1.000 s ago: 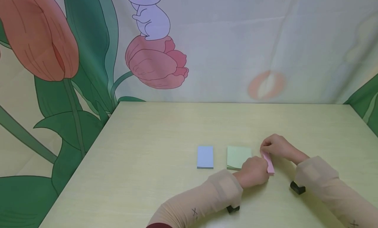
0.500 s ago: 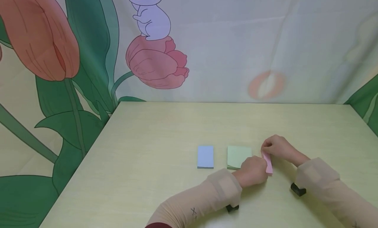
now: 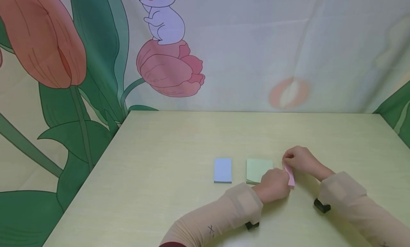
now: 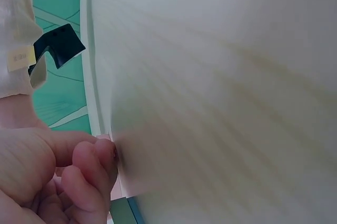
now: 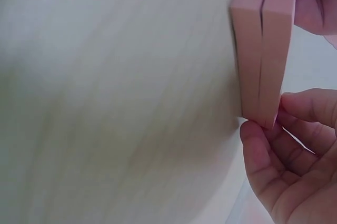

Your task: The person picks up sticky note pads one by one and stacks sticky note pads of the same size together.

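Two thick pink sticky-note pads [image 5: 263, 50] lie one against the other, a thin gap between them showing in the right wrist view. My left hand [image 3: 273, 184] holds their near end, fingers curled, and hides part of the pink stack [image 3: 291, 179] in the head view. At the far end my right hand [image 3: 301, 160] pinches the pads between thumb and fingers. Left of them sits a green sticky-note pad [image 3: 257, 168], its right front corner behind my left hand and its lower sheets slightly fanned. Further left lies a narrower blue pad [image 3: 222, 170].
The pads are on a pale wood-look table [image 3: 166, 151]. Behind it hangs a cloth [image 3: 243, 54] printed with tulips and a white animal. Black camera mounts [image 3: 321, 205] sit under both sleeved wrists.
The pink pads and my left hand have shifted slightly to the left, toward the green pad. My right hand keeps its pinch with hardly any movement. The green and blue pads stay put.
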`<action>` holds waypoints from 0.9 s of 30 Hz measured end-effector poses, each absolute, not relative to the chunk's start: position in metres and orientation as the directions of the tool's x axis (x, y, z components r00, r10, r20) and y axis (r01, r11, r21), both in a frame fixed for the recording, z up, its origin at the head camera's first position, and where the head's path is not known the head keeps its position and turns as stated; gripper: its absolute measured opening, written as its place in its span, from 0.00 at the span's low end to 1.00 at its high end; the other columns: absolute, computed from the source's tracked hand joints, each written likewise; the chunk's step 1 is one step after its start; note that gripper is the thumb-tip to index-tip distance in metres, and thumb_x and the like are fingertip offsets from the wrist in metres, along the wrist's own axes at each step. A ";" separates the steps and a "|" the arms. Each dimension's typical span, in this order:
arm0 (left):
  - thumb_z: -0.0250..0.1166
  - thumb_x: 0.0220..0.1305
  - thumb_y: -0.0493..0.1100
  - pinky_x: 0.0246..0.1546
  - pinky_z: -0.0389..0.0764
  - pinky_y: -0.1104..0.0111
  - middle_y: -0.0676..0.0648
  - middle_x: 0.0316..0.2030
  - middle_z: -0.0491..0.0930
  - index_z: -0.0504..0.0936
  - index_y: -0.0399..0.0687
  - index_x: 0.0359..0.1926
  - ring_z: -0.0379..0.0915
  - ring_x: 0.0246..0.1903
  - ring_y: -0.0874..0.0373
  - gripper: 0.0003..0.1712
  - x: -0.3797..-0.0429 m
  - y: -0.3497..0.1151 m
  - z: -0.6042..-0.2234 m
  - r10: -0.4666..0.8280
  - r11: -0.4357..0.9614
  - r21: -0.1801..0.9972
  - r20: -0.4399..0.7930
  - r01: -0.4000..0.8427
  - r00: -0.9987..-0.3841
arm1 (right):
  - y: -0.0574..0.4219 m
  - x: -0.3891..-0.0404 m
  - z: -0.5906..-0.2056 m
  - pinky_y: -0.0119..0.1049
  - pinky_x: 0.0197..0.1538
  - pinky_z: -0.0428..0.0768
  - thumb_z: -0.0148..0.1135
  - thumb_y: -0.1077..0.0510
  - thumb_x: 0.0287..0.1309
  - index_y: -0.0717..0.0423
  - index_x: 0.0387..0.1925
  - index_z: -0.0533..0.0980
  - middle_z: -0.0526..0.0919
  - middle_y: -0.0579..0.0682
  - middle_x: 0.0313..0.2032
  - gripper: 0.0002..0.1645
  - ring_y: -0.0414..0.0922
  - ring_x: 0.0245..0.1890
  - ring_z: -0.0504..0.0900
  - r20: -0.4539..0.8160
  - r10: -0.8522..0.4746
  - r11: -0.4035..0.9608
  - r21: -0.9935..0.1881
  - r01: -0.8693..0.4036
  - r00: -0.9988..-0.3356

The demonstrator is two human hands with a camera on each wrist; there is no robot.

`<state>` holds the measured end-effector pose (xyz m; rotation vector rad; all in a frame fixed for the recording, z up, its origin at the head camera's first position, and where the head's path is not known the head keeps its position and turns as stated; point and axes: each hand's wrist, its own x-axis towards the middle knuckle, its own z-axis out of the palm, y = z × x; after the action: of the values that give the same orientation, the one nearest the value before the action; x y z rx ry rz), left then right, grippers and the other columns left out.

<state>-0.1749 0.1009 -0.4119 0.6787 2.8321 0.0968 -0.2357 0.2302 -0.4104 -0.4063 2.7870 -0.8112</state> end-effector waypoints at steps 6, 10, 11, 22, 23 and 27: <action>0.55 0.59 0.47 0.13 0.64 0.74 0.55 0.17 0.68 0.73 0.51 0.23 0.62 0.17 0.65 0.10 -0.176 0.104 -0.414 0.436 0.900 0.101 -0.182 0.425 -0.881 | 0.231 -0.237 -0.413 0.31 0.29 0.68 0.52 0.64 0.50 0.60 0.27 0.80 0.81 0.51 0.27 0.10 0.42 0.26 0.70 -0.092 -0.323 0.810 -0.542 -0.224 -0.942; 0.56 0.58 0.46 0.13 0.64 0.75 0.55 0.18 0.69 0.73 0.51 0.23 0.62 0.17 0.65 0.09 -0.176 0.103 -0.413 0.441 0.898 0.101 -0.185 0.429 -0.878 | 0.230 -0.237 -0.413 0.32 0.30 0.69 0.52 0.64 0.51 0.62 0.28 0.80 0.82 0.53 0.28 0.10 0.43 0.26 0.71 -0.095 -0.325 0.811 -0.539 -0.226 -0.941; 0.56 0.58 0.47 0.14 0.63 0.75 0.55 0.18 0.68 0.72 0.51 0.23 0.61 0.17 0.64 0.09 -0.177 0.102 -0.413 0.443 0.896 0.109 -0.189 0.430 -0.876 | 0.230 -0.237 -0.412 0.32 0.30 0.70 0.52 0.63 0.51 0.62 0.30 0.80 0.82 0.54 0.30 0.10 0.43 0.27 0.72 -0.098 -0.321 0.815 -0.536 -0.223 -0.942; 0.56 0.57 0.43 0.13 0.61 0.78 0.56 0.06 0.67 0.69 0.50 0.10 0.60 0.07 0.67 0.19 -0.201 0.083 -0.389 0.472 0.830 0.458 -0.269 0.319 -0.840 | 0.243 -0.237 -0.397 0.31 0.24 0.72 0.48 0.60 0.55 0.67 0.27 0.76 0.76 0.49 0.17 0.14 0.40 0.18 0.72 -0.232 -0.137 0.807 -0.590 0.027 -0.963; 0.56 0.57 0.41 0.14 0.62 0.78 0.56 0.06 0.68 0.70 0.50 0.10 0.61 0.08 0.67 0.18 -0.203 0.082 -0.388 0.442 0.829 0.490 -0.277 0.270 -0.854 | 0.243 -0.237 -0.397 0.31 0.24 0.73 0.48 0.59 0.55 0.67 0.25 0.76 0.75 0.48 0.15 0.14 0.39 0.17 0.72 -0.264 -0.124 0.797 -0.601 0.063 -0.957; 0.57 0.55 0.36 0.18 0.67 0.77 0.53 0.09 0.73 0.79 0.45 0.19 0.67 0.11 0.65 0.10 -0.210 0.082 -0.387 0.339 0.804 0.587 -0.325 0.092 -0.883 | 0.244 -0.237 -0.401 0.32 0.25 0.77 0.49 0.60 0.54 0.69 0.27 0.75 0.74 0.46 0.14 0.14 0.38 0.17 0.74 -0.366 -0.109 0.748 -0.642 0.166 -0.924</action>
<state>-0.2101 0.0823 -0.3873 0.3234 2.5715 0.8062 -0.2371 0.2444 -0.4014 0.0438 2.5647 -0.9939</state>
